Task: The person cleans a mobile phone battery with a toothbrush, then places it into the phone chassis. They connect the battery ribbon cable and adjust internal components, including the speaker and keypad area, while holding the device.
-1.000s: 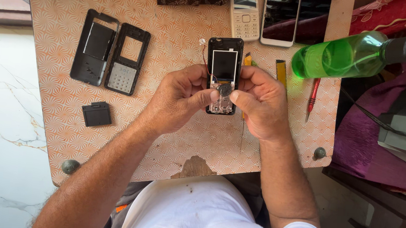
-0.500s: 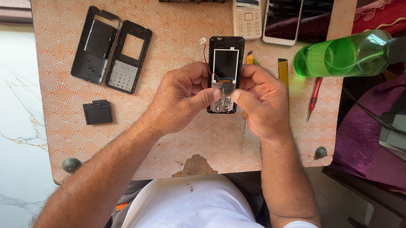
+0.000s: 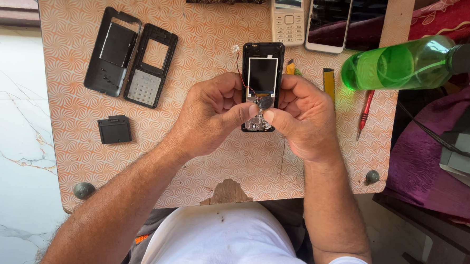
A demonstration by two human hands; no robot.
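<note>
Over the table [image 3: 202, 162], centre: both hands hold the stripped phone [image 3: 262, 75] just above the patterned top, screen facing up. Change vs. half a second back: thumbs have closed in over the lower end; a small round part [image 3: 266, 102] on thin wires now sits pinched between them, so work is centred on that part, not the screen.

Left hand [image 3: 214, 112]: fingers curled round phone's left edge, thumb on the round part. Right hand [image 3: 304, 116]: same grip, right edge, thumb tip touching it. Both closed, no slack.

Nearby, untouched: two black covers [image 3: 130, 56] at left, small black block [image 3: 114, 130], green bottle [image 3: 402, 62], red screwdriver [image 3: 364, 114].
</note>
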